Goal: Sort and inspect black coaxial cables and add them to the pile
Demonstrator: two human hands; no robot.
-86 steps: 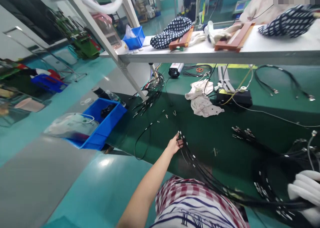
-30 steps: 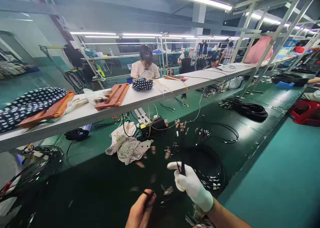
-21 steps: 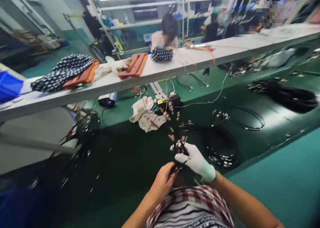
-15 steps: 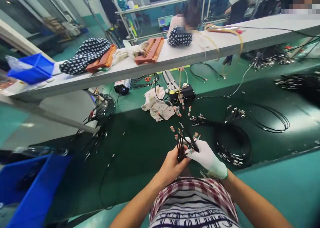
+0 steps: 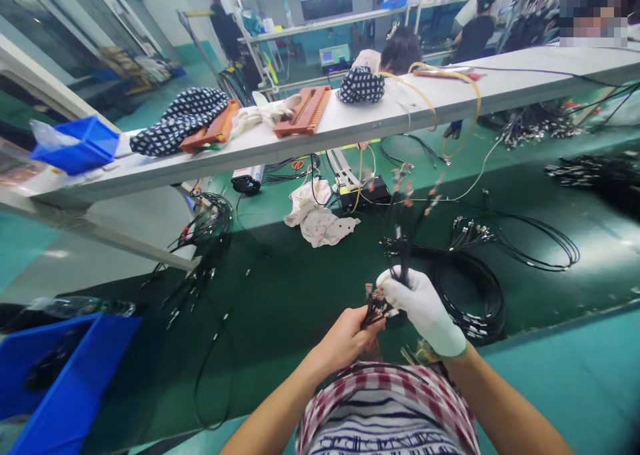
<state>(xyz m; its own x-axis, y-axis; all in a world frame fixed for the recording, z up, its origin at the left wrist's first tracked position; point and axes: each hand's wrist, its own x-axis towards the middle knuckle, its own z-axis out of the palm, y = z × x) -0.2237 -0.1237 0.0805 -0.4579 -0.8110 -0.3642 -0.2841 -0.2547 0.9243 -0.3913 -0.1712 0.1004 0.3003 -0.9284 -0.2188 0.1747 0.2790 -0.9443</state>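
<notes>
A: How are the hands occupied?

B: A short-ended bunch of black cables (image 5: 369, 315) is grasped by the bare left hand (image 5: 353, 333), and a taller bunch of black cables (image 5: 401, 258) is gripped by the white-gloved right hand (image 5: 425, 308). Both bunches are held in front of the body, over the green surface (image 5: 280, 288)

A: What could go wrong from here?

B: The two bunches could be tangled, it is judged, because their ends are held just beside each other. A strand could be dropped if either grip is loosened, since many thin pieces are kept in by finger pressure alone. The orange-tipped ends above the glove are spread and unsupported, so the tips could be bent or knocked if they are swung against something. The large coil (image 5: 495, 295) is seen just beside the right hand, and its turns could be dragged out of order if it is brushed by the forearm

A: And how many of each are counted?

B: Two hands, one of them gloved; two held bunches; one large coil, with one looser loop of cables (image 5: 543, 264) to its right; one pale cloth (image 5: 323, 222); one black box (image 5: 377, 194). Two brown racks (image 5: 303, 112) are set on the raised shelf (image 5: 430, 98). Two blue bins (image 5: 83, 382) are seen, one at the lower left and one on the shelf. The strands in each bunch cannot be counted, as they are overlapped and the raised tips are blurred
</notes>
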